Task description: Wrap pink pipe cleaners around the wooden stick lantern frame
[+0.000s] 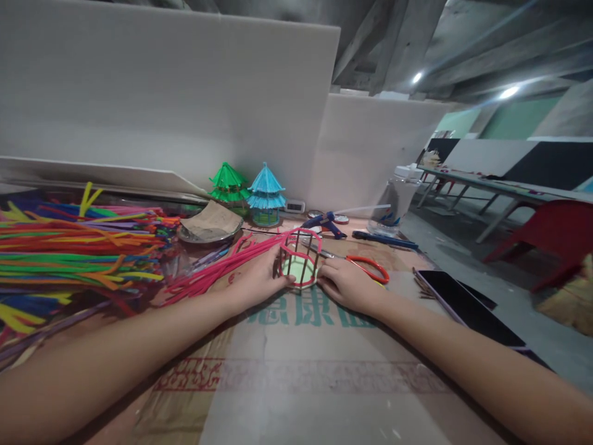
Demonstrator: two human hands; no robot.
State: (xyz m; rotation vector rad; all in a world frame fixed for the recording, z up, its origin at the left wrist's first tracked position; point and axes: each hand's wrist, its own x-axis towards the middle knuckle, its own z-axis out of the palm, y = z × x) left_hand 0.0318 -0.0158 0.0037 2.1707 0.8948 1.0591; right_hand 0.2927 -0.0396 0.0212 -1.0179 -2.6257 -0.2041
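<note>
A small round cage-like frame (303,270) stands upright on the table, with dark thin posts, pink pipe-cleaner rings and a pale green base. My left hand (262,278) closes on its left side, thumb at the lower rim. At the right side, my right hand (345,281) has its fingers pinched together against the lower edge; the fingertips are partly hidden. Orange-handled scissors (368,267) lie just behind my right hand. A bundle of pink pipe cleaners (217,270) stretches behind my left hand.
Many coloured pipe cleaners (83,247) cover the left. Behind stand green (226,182) and blue (265,188) pagoda models, a foil-like dish (210,228) holding cardboard, a blue glue gun (327,224), a utility knife (384,240) and a clear plastic jar (393,201). A phone (467,306) lies right.
</note>
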